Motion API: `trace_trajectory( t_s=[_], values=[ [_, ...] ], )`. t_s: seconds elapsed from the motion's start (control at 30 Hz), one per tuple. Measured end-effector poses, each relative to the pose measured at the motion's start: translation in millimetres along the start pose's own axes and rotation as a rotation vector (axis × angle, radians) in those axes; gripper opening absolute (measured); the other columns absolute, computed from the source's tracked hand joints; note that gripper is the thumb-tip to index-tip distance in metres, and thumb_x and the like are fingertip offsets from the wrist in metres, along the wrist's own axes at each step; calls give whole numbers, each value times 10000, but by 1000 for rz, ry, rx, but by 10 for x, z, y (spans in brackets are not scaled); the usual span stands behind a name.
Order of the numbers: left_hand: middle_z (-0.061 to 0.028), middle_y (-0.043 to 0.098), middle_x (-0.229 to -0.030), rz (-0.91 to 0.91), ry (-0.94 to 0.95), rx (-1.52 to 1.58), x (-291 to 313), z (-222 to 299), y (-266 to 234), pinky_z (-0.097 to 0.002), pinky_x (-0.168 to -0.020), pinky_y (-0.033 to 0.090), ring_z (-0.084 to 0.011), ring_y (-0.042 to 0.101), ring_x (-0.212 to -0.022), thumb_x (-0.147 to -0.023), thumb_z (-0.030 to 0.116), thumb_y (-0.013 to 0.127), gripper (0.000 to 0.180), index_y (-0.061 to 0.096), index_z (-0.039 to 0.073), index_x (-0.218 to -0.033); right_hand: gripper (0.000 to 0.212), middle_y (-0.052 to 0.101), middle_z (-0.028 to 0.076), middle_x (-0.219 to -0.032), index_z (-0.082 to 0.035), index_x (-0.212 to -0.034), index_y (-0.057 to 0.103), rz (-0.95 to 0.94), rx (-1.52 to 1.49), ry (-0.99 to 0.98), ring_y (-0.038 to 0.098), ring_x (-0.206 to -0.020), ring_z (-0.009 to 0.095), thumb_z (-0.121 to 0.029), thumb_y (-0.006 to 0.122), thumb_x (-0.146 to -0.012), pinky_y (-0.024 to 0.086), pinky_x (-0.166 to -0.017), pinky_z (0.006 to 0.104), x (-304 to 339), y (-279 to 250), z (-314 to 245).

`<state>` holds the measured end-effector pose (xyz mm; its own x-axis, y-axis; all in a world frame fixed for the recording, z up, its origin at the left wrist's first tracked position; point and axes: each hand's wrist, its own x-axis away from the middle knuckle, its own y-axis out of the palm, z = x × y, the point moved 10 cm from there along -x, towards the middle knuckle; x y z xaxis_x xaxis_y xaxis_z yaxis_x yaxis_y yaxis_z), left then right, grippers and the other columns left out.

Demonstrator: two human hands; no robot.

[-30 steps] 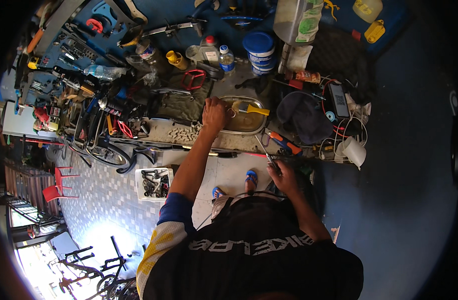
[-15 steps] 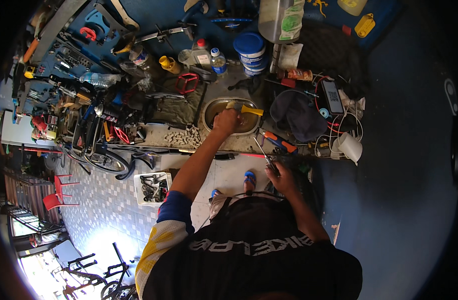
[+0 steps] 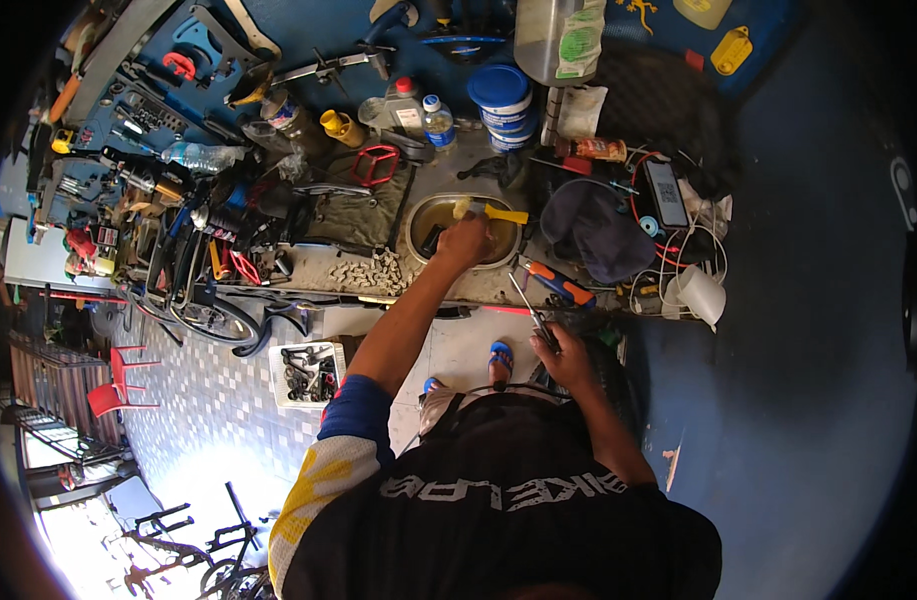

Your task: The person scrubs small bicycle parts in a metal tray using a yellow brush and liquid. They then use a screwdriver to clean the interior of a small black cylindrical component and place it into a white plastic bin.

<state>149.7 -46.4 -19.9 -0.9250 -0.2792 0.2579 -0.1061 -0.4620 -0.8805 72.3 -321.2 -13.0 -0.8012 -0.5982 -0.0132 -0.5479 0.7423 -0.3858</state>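
Observation:
My left hand (image 3: 465, 243) reaches over an oval metal basin (image 3: 410, 232) of brownish liquid set on the workbench. Its fingertips are hidden beneath the hand, so whether it grips anything does not show. A brush with a yellow handle (image 3: 508, 215) and pale bristles lies across the basin just beyond those fingers. Beside the hand, a small dark piece (image 3: 432, 240) shows at the basin's left side. My right hand (image 3: 565, 357), below the bench's front edge, is closed around a slim metal tool (image 3: 526, 298) whose thin shaft points up and left.
An orange-and-blue-handled tool (image 3: 560, 284) and a dark cloth (image 3: 598, 230) lie right of the basin. Pale small pieces (image 3: 368, 275) are spread on the left. Bottles and a blue-lidded tub (image 3: 500, 105) stand behind. A white crate of parts (image 3: 306, 378) sits lower left.
My left hand has shifted slightly right within the basin, and the dark piece at its left now shows. My right hand with the slim tool has barely moved.

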Motion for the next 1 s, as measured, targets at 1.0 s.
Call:
trace_trajectory(
  t_s=[1.0],
  values=[
    [-108, 713, -851, 833, 112, 289, 989, -664, -824, -389, -654, 568, -241, 698, -805, -904, 163, 721, 115, 759, 127, -1007, 246, 684, 160, -905, -18, -1042, 657, -131, 86, -94, 673, -810, 337, -236, 713, -943, 518, -725, 403, -15, 515, -239]
  ],
)
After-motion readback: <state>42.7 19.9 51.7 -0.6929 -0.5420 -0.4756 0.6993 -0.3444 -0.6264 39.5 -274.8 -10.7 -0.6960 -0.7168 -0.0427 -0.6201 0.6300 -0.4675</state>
